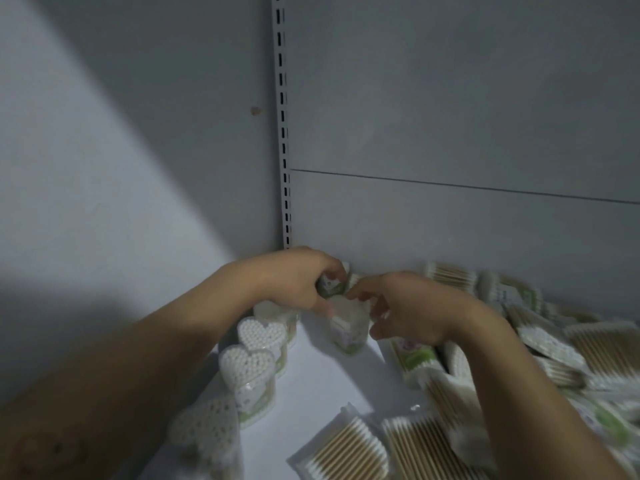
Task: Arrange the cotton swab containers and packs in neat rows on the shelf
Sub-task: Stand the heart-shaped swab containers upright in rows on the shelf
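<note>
A heart-shaped container [346, 329] of white cotton swabs stands on the white shelf [311, 393] near its far left corner, blurred. The right hand [408, 306] curls round it, with a fingertip on its far top edge and the thumb at its right side. Just beyond it, against the back panel [450, 133], the left hand [294, 278] grips a green-labelled container [330, 285] with its fingers bent over the top. Its thumb reaches down to the left edge of the heart-shaped one.

To the left, a row of heart-shaped containers [258, 336] runs from the corner towards the near edge along the side wall [104, 168]. They stand upright and close together, with the swab tips facing up.

At the near edge lie flat packs of wooden-stemmed swabs [349, 452], partly overlapping. To the right, behind the right forearm, a loose heap of packs [554, 344] lies at mixed angles and reaches the back panel. A slotted upright [282, 133] rises from the corner.
</note>
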Motion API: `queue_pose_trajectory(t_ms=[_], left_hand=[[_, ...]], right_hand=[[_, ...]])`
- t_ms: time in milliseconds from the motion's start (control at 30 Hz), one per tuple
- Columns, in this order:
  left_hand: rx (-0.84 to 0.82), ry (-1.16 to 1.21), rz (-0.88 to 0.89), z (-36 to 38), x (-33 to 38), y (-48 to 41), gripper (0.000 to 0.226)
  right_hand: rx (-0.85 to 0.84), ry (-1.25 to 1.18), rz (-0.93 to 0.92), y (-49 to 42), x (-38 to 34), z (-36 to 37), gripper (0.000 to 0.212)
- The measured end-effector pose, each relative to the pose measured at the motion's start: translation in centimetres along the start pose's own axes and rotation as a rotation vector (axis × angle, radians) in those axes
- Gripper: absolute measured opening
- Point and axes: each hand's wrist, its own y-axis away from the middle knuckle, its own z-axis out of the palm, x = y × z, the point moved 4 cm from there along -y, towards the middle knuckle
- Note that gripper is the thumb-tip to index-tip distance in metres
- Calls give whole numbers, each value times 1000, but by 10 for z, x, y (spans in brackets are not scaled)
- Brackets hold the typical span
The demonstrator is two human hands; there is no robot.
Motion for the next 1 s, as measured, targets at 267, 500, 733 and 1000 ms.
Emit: queue_pose_trajectory(t_ms=[267, 500, 733, 1000], left_hand=[[-106, -46, 35, 12, 27, -11, 62], [-79, 55, 13, -2, 3, -13, 55], [-202, 113, 108, 10, 8, -15, 51], [-152, 148, 121, 7, 10, -13, 29]], right_hand=[[-14, 165, 115, 8, 16, -6, 48], [74, 194, 204, 26, 12, -23, 43], [46, 286, 285, -5, 7, -51, 59], [-14, 329, 361, -79, 34, 1, 38]])
